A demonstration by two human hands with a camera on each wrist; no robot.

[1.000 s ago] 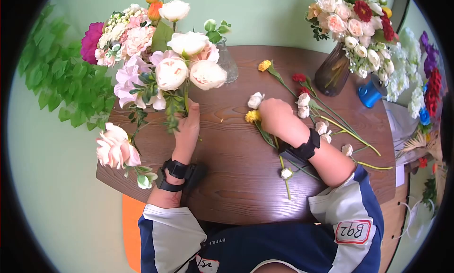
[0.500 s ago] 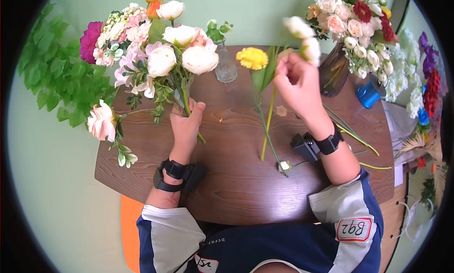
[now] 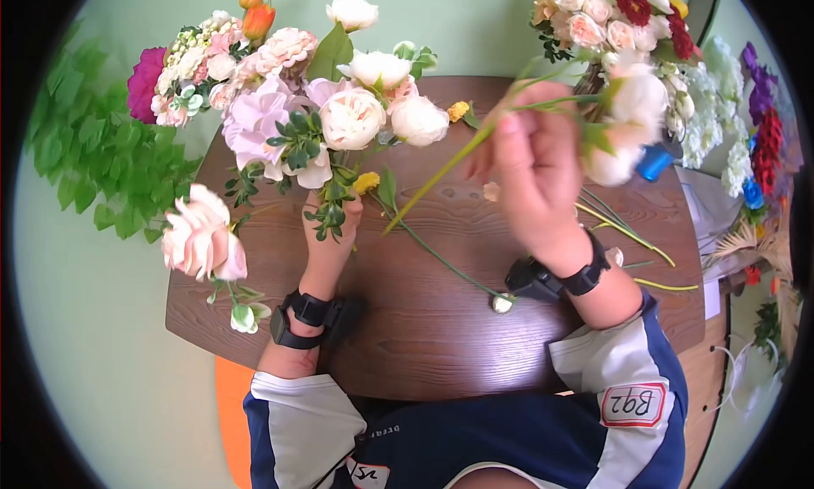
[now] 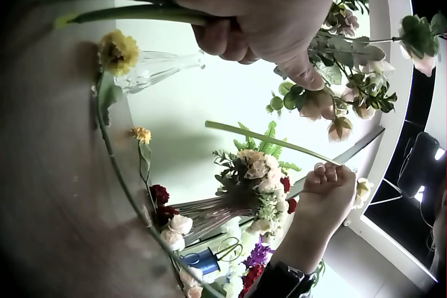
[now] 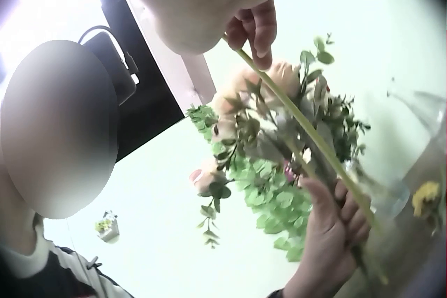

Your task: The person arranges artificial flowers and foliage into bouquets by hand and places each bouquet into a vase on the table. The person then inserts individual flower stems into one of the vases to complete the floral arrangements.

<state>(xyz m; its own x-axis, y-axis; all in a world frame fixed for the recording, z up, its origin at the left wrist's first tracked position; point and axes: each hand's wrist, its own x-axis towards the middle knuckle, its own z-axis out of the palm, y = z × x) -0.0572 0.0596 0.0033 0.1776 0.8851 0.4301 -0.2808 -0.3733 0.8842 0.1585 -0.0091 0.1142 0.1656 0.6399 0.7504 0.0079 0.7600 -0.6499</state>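
My left hand (image 3: 331,235) grips the stems of a mixed bouquet (image 3: 352,120) of cream, blush and lilac blooms with greenery. The stem ends (image 4: 133,13) stick out past that fist in the left wrist view. Raised over the table, my right hand (image 3: 543,175) pinches a green-stemmed spray of white flowers (image 3: 636,99). Its blooms point right and are blurred, while the bare stem slants down to the left. A yellow flower (image 3: 366,182) lies close by my left hand, its thin stem running toward the right front.
At the back right stands a dark vase of flowers (image 3: 585,31), with a blue spool (image 3: 653,163) nearby. Loose stems (image 3: 627,235) lie on the table's right side. A clear glass vase (image 4: 157,71) shows in the left wrist view. Leafy vines (image 3: 93,141) hang at the left.
My right hand has come up from the table with the white spray, whose blooms now point right. The yellow flower, lifted beside that hand half a second ago, now lies near my left hand.
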